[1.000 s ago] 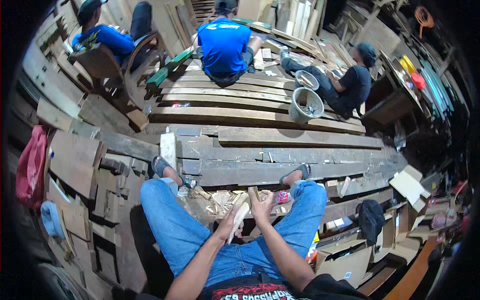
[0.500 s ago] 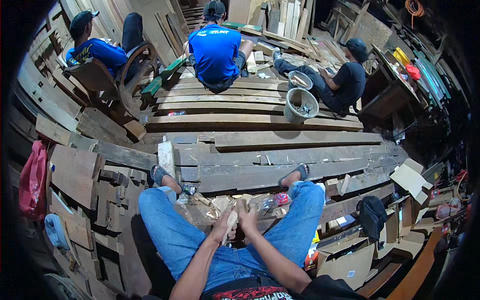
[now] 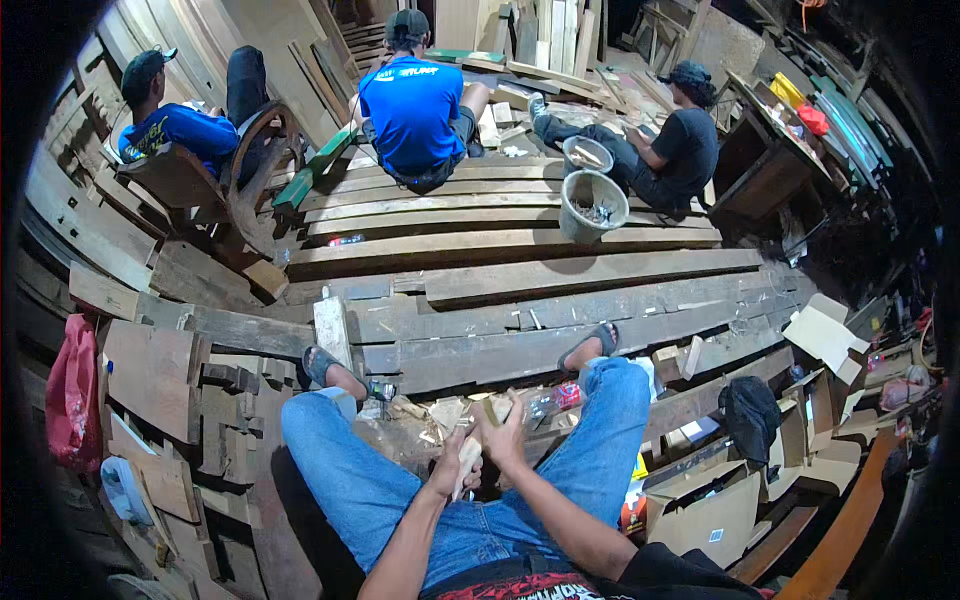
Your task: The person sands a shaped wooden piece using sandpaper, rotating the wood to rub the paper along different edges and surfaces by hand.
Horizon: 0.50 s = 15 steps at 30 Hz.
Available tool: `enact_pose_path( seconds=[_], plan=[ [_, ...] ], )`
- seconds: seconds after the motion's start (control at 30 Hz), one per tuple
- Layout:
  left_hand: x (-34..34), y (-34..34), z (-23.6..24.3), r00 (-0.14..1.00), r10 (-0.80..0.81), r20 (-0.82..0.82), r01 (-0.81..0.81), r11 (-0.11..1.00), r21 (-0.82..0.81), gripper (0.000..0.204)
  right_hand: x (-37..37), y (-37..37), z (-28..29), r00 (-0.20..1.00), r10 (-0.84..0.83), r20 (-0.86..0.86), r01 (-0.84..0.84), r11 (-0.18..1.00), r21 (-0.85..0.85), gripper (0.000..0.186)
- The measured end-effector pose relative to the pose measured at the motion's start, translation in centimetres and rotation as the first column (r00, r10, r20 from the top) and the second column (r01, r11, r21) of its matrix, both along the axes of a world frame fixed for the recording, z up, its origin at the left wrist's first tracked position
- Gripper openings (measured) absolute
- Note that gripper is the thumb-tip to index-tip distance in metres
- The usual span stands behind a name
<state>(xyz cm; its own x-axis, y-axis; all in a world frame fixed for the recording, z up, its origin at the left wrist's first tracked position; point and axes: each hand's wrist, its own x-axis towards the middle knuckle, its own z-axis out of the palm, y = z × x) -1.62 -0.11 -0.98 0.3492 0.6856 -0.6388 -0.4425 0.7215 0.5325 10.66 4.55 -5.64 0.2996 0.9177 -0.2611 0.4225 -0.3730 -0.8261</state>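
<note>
Between my knees, my left hand [image 3: 446, 470] is closed round a pale, elongated piece of wood [image 3: 468, 462], held at a slant. Just right of it and slightly higher, my right hand [image 3: 505, 440] grips a short tan block [image 3: 494, 410] against the upper part of that wood; exactly where the two meet is partly hidden by my fingers. Wood shavings and offcuts [image 3: 420, 410] lie below my hands, beside a clear plastic bottle [image 3: 548, 402] with a red label.
Three people [image 3: 410, 110] sit ahead on plank stacks [image 3: 500, 240] and a wooden chair [image 3: 175, 185]. Two buckets [image 3: 592, 215] stand near the right one. Cardboard boxes [image 3: 700, 525] lie at my right; board pieces [image 3: 150, 375] and a red cloth [image 3: 72, 400] at my left.
The scene has shifted down in the picture as my view moved. My right hand has shifted left with the tan block, closer to my left hand and the pale wood.
</note>
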Motion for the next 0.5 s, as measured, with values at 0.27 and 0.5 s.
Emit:
enact_pose_path(
  seconds=[0.27, 0.5],
  plan=[
    [0.0, -0.4, -1.7, 0.997, -0.061, -0.049, 0.064, 0.995, 0.075, 0.065, -0.1, 0.3, 0.1, 0.962, -0.191, -0.193, 0.151, 0.967, -0.203, 0.11],
    [-0.8, -0.2, -0.8, 0.994, -0.1, -0.037, 0.102, 0.992, 0.077, 0.068, 0.4, 3.2, 0.6, 0.897, -0.266, -0.354, 0.235, 0.964, -0.127, 0.089]
  ],
)
